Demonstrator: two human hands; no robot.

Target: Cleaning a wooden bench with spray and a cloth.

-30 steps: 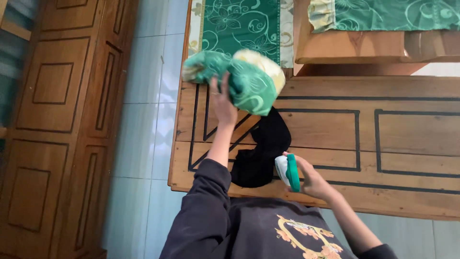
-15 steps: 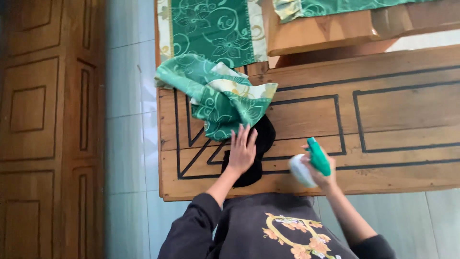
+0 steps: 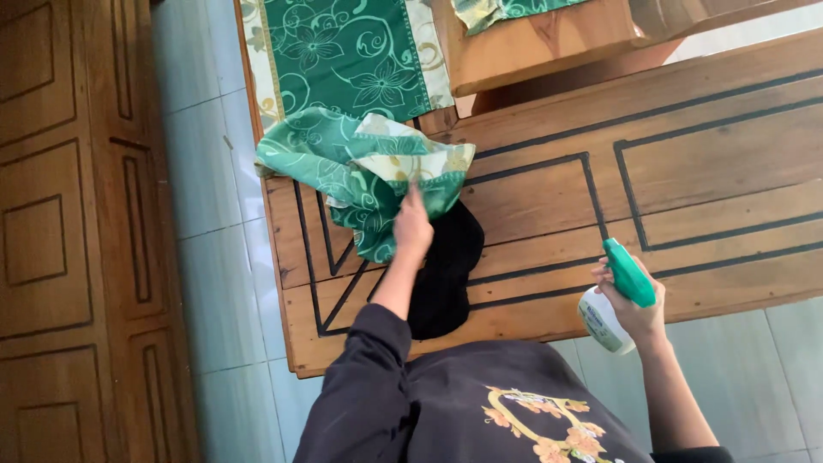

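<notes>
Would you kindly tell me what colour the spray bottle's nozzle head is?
Green, on a white bottle held in the right hand; the head view shows it.

Wooden cabinet (image 3: 60, 240) left; pale tiled floor (image 3: 210, 197); wooden bench (image 3: 549, 43) beyond.

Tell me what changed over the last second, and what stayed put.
The left hand set the crumpled green cloth down on the wooden table, dropped to the black cloth, and now reaches back onto the green one. The right hand swung the spray bottle rightward, past the table edge. The black cloth stayed; the bottle stayed gripped.
</notes>
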